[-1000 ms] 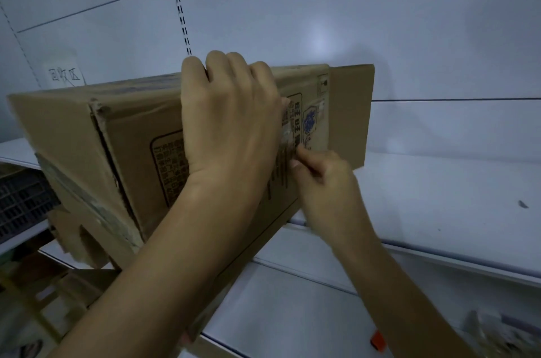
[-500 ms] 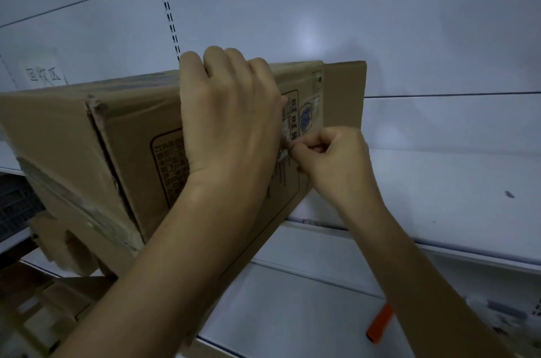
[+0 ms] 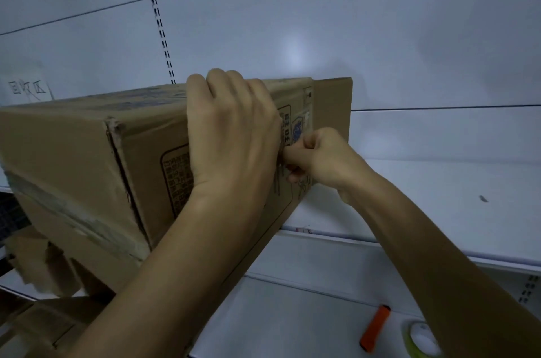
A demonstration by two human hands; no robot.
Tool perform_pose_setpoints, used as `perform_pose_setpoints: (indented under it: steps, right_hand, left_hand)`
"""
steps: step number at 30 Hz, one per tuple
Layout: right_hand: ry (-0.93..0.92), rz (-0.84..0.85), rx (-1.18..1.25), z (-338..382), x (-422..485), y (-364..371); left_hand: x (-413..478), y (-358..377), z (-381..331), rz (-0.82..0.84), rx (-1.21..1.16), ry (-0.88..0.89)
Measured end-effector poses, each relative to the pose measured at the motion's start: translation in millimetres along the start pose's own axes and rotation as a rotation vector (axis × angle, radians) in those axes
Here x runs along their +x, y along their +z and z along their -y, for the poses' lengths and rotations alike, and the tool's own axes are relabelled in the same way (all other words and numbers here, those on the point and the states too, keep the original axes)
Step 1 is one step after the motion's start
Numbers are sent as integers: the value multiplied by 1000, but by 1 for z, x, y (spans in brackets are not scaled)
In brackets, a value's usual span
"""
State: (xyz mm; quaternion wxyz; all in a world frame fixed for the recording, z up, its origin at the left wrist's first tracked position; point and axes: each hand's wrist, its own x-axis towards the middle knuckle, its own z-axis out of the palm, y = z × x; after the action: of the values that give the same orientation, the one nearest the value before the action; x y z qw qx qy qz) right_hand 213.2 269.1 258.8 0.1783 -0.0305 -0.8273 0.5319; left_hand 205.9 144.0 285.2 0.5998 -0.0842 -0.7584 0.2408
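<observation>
Up against the white shelf (image 3: 439,205) a brown cardboard box (image 3: 87,158) sits tilted, its far end over the shelf's edge. It is stiff corrugated board with frayed corners and old tape along one seam. The left hand (image 3: 231,129) hooks its fingers over the top edge to steady it. The right hand (image 3: 319,158) has its fingers curled tight, pinching a small strip (image 3: 281,150) on the printed side — tape or label, I cannot tell. The box looks light, perhaps empty, and dents easily — grip the edges and peel slowly.
</observation>
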Motion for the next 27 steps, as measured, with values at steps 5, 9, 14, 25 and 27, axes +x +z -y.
perform_pose_setpoints:
  steps: [5, 9, 14, 25, 27]
  right_hand:
    - [42, 50, 52, -2, 1, -4]
    - [47, 92, 207, 1, 2, -5]
    - [56, -90, 344, -6, -4, -7]
    - [-185, -436, 337, -30, -41, 74]
    - [-184, -499, 365, -29, -39, 73]
  left_hand:
    - [0, -1, 1, -12, 16, 5]
    - [-2, 1, 1, -47, 57, 47]
    - [-3, 0, 1, -23, 37, 86]
    - [-5, -1, 2, -39, 78, 55]
    - [-5, -2, 3, -51, 80, 56]
